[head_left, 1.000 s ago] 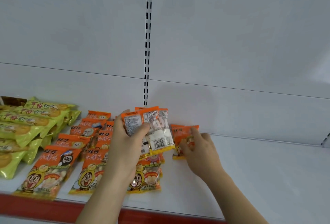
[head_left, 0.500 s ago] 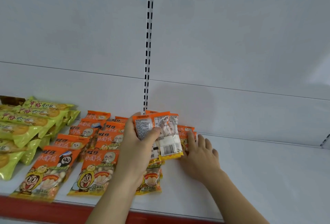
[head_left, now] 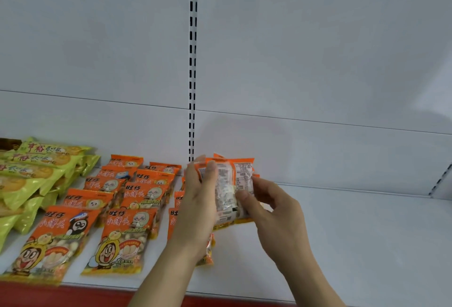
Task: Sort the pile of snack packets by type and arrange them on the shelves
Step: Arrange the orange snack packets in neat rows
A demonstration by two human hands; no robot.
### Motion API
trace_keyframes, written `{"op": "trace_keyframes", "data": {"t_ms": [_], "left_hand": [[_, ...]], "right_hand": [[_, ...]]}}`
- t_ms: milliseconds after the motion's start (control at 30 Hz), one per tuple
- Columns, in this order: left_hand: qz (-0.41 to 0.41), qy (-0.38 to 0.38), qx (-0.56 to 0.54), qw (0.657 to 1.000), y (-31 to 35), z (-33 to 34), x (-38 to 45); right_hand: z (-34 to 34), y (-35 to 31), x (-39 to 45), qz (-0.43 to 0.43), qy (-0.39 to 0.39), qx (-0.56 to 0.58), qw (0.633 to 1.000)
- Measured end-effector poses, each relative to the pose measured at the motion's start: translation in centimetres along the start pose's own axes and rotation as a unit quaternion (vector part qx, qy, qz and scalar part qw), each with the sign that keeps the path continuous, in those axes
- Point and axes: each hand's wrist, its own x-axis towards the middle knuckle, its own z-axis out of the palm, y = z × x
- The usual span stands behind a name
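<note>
Both hands hold one small bunch of orange packs (head_left: 232, 189) up off the shelf (head_left: 342, 245), backs toward the camera (white labels and a bar code show). Left hand (head_left: 198, 206) has its grip closed on the left edge of the bunch, thumb in front near the top. Right hand (head_left: 274, 208) pinches the right side, thumb on the front and fingers curled behind. The bunch is a bit blurred, so I cannot count the packs in it.

Going from the left: at the far left of the shelf lies a heap of green packs (head_left: 29, 174), piled on each other, with a dark brown thing (head_left: 8, 144) just behind them at the edge of the view. Next to them come rows of orange packs (head_left: 127, 211) with cartoon faces, lying flat and overlapping from the back wall to the front edge. One more row sits partly hidden under the left hand and arm. Behind the hands a white post (head_left: 192, 62) with black slots runs up the back wall. At the front of the shelf runs a red strip (head_left: 73, 294).
</note>
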Motion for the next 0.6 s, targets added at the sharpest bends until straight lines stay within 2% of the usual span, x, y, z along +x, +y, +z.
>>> {"op": "trace_keyframes", "data": {"t_ms": [100,300,367,433,500,567,600], "left_hand": [[-0.006,0.001,-0.016,1.000,0.2,-0.1,0.1],[0.024,0.030,0.073,0.997,0.3,-1.1,0.6],[0.036,0.050,0.085,0.994,0.4,-1.5,0.6],[0.051,0.066,0.089,0.992,0.4,-1.6,0.5],[0.059,0.069,0.087,0.992,0.4,-1.4,0.3],[0.067,0.064,0.074,0.993,0.3,-0.9,0.2],[0.068,0.060,0.066,0.994,0.3,-0.7,0.2]], "right_hand": [[-0.1,-0.5,-0.1,0.033,-0.006,0.080,0.996],[-0.6,-1.8,-0.1,0.064,0.012,0.177,0.982],[-1.1,-2.2,0.2,0.047,0.052,0.189,0.979],[-1.5,-2.3,0.2,-0.030,0.150,0.125,0.980],[-1.2,-2.4,0.1,-0.176,0.217,-0.027,0.960],[0.2,-1.6,-0.2,-0.308,0.183,-0.161,0.919],[1.0,-0.9,-0.3,-0.343,0.151,-0.191,0.907]]}}
